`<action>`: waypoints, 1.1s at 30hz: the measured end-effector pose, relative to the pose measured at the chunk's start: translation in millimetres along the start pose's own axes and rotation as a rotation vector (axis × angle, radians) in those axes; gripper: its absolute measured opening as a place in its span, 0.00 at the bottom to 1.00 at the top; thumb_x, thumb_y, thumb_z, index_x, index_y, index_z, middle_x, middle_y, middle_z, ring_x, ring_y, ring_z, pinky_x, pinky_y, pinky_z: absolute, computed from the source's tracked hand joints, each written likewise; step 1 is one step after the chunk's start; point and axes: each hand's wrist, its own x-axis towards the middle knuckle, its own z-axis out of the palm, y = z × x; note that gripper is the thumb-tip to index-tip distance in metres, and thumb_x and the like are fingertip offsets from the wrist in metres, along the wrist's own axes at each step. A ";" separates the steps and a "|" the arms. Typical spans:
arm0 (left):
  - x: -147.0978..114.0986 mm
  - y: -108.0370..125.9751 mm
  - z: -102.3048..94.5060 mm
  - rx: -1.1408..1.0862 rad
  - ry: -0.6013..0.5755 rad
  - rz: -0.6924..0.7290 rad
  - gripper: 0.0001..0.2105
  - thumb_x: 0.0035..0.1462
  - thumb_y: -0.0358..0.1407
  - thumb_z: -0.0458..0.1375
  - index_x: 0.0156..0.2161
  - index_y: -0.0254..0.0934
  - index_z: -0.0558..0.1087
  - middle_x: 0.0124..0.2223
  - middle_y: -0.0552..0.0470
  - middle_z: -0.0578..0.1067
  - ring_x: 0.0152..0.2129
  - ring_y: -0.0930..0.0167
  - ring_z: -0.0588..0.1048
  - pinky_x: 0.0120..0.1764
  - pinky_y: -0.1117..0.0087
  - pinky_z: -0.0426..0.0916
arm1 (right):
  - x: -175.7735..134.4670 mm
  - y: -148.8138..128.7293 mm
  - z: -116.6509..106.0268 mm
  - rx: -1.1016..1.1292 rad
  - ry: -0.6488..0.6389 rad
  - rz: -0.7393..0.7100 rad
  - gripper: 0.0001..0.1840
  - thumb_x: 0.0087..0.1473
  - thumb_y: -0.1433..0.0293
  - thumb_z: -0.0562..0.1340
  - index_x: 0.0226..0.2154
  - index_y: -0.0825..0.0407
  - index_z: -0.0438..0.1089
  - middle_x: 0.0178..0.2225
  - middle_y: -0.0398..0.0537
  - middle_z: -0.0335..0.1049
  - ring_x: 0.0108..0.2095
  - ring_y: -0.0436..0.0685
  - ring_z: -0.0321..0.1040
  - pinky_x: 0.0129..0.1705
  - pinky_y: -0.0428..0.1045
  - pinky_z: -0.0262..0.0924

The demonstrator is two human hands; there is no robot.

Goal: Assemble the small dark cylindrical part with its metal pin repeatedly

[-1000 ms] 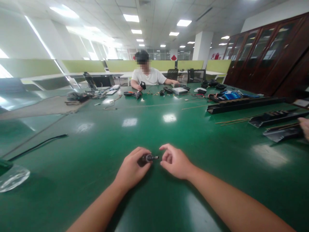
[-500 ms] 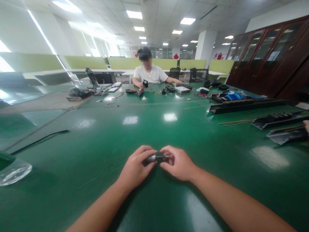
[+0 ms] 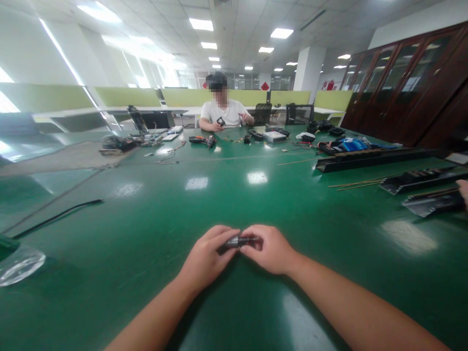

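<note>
A small metal cylinder with a dark, narrower ribbed end lies sideways between my two hands, low over the green table. My left hand wraps its thumb and fingers around the silver body, hiding its left part. From the other side, my right hand has curled its thumb and fingers about the thin dark end, partly covering it. Both hands' fingertips nearly meet at the middle of the piece.
The green table stretches ahead. Black metal channels and thin rods lie right; a black cable and clear plastic object lie left. Across sits a person, with a power drill and several parts nearby.
Both hands sit slightly lower in view, still on the cylinder. Its dark end now looks narrower and ribbed. The person opposite has raised one hand off the table.
</note>
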 end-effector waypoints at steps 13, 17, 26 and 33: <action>0.7 3.9 2.4 0.022 -0.061 -0.031 0.13 0.62 0.35 0.58 0.51 0.42 0.74 0.47 0.47 0.75 0.44 0.66 0.74 0.48 0.66 0.71 | 1.7 1.4 -0.2 0.003 0.007 0.017 0.08 0.52 0.68 0.66 0.37 0.50 0.77 0.32 0.44 0.75 0.30 0.52 0.67 0.33 0.46 0.59; 0.6 4.8 2.2 0.034 -0.055 -0.019 0.12 0.62 0.36 0.58 0.50 0.41 0.75 0.47 0.45 0.75 0.44 0.65 0.74 0.48 0.64 0.71 | 2.5 0.8 -0.8 0.000 0.006 0.016 0.07 0.52 0.68 0.66 0.37 0.50 0.77 0.32 0.45 0.75 0.31 0.52 0.68 0.34 0.46 0.59; -2.6 -0.3 1.8 0.052 -0.068 -0.029 0.13 0.63 0.37 0.57 0.51 0.44 0.74 0.47 0.48 0.74 0.45 0.67 0.73 0.49 0.66 0.70 | 3.1 3.5 1.8 0.009 0.024 0.000 0.07 0.53 0.68 0.66 0.36 0.50 0.77 0.32 0.44 0.75 0.31 0.52 0.69 0.34 0.46 0.60; -2.5 0.6 1.3 0.049 -0.069 -0.032 0.13 0.63 0.37 0.57 0.52 0.43 0.74 0.47 0.48 0.74 0.45 0.67 0.73 0.50 0.66 0.69 | 2.2 1.9 -0.3 0.018 0.004 0.015 0.06 0.53 0.67 0.66 0.35 0.51 0.77 0.32 0.45 0.75 0.30 0.52 0.68 0.33 0.46 0.60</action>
